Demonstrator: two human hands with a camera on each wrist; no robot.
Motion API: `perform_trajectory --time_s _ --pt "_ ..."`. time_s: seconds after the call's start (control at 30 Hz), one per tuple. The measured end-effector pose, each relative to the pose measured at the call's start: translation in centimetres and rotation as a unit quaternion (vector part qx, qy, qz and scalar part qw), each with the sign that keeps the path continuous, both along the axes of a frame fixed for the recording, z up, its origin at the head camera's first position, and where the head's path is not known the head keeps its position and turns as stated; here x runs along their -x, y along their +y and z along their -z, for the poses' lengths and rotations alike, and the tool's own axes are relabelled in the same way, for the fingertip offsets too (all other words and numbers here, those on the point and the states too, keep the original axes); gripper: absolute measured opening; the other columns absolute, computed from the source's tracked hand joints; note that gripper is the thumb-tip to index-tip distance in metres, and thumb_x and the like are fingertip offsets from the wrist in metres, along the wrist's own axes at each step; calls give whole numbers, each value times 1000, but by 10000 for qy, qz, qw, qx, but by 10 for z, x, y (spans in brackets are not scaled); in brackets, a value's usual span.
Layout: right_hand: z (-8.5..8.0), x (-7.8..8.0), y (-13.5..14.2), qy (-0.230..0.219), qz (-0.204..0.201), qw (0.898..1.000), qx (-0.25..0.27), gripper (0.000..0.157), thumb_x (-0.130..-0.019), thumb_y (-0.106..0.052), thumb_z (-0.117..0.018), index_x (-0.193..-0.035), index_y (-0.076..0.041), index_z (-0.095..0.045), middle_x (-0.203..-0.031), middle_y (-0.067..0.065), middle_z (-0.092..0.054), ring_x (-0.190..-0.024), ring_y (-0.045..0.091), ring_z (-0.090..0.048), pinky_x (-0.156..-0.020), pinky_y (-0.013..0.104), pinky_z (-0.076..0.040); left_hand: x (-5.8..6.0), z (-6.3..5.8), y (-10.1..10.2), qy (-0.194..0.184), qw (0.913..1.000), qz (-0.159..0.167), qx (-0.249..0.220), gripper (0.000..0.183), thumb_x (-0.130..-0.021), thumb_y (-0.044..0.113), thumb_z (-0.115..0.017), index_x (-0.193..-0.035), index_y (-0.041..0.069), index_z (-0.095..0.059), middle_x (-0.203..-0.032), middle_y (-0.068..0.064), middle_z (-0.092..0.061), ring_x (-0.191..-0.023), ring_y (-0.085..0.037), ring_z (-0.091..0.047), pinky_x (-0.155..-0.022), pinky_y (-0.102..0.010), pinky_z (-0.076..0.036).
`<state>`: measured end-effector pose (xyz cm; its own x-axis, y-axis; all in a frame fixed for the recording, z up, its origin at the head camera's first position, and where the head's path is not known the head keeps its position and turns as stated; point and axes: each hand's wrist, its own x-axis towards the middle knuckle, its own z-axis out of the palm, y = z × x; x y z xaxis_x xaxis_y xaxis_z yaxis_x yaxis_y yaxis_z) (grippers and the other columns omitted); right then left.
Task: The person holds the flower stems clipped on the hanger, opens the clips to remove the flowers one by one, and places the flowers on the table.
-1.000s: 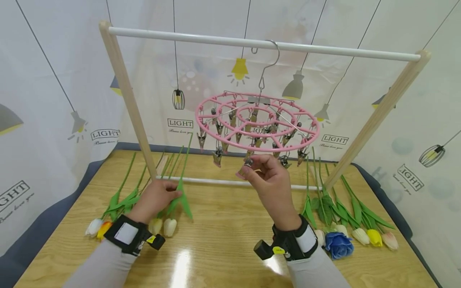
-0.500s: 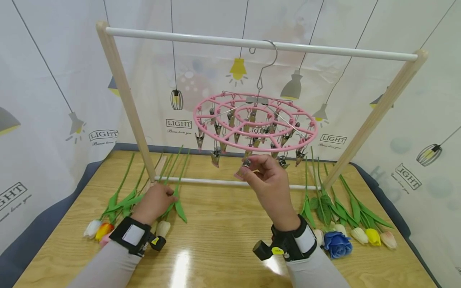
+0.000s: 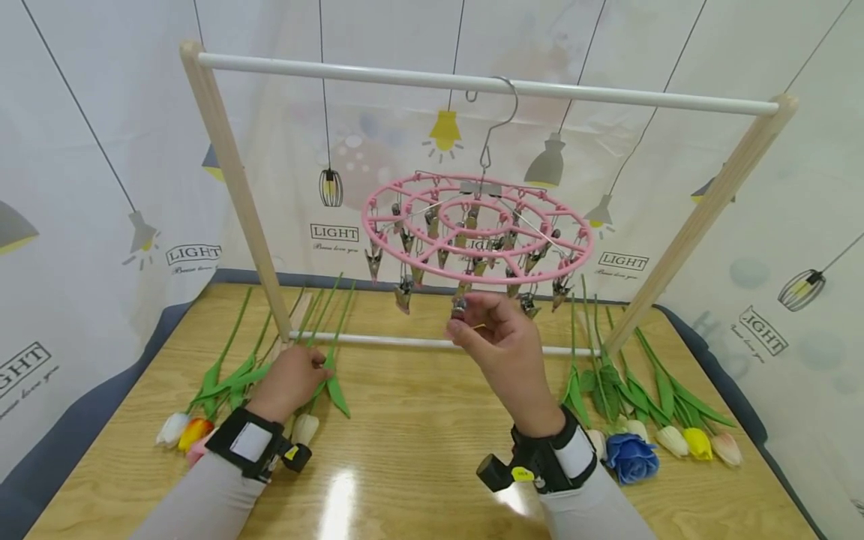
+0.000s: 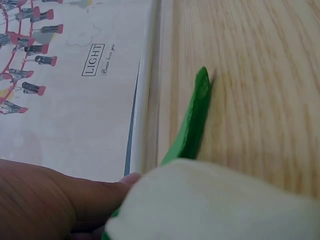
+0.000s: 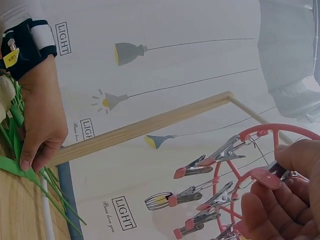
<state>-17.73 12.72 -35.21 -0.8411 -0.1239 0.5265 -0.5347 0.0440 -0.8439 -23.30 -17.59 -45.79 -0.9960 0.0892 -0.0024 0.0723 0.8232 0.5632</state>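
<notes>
My right hand [image 3: 506, 345] is raised below the front of a round pink clip hanger [image 3: 418, 264]. Its thumb and index finger pinch one of the hanging metal clips [image 5: 267, 177], which has a pink-coated tip. At the left of the table, my left hand [image 3: 289, 382] is low over green stems, its thumb and fingers pinching a tulip by its stem and leaf [image 3: 339, 397]. That tulip's white head [image 4: 205, 205] fills the bottom of the left wrist view. The fingertips are partly hidden there.
The hanger hooks over the white top bar [image 3: 378, 73] of a wooden-legged rack. More tulips [image 3: 196, 433] lie on the left. On the right are several tulips [image 3: 697, 444] and a blue rose [image 3: 631, 457]. A white lower bar [image 3: 405, 342] crosses behind the hands.
My left hand has moved down slightly, and the tulip's raised stem has dropped toward the table. The right hand stays at the clip, whose pink tip no longer shows in the head view.
</notes>
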Motion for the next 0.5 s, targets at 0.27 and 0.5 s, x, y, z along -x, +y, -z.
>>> perform_trajectory --time_s 0.27,0.5 --pt "9 -6 13 -87 69 9979 -634 35 -86 -19 -66 -119 -12 -57 -101 12 -64 -85 22 -61 -70 30 -57 0 -2 -1 47 9999 -121 -43 38 -89 20 -63 -119 -3 -59 -108 -23 -65 -88 -25 -61 -63 -35 -52" --pt "19 -22 45 9 221 9904 -1368 23 -91 -16 -59 -114 -10 -60 -89 11 -65 -75 18 -62 -64 29 -57 -5 -7 -1 621 9979 -204 -28 35 -89 18 -62 -117 -3 -61 -100 -22 -67 -77 -22 -60 -56 -32 -50"
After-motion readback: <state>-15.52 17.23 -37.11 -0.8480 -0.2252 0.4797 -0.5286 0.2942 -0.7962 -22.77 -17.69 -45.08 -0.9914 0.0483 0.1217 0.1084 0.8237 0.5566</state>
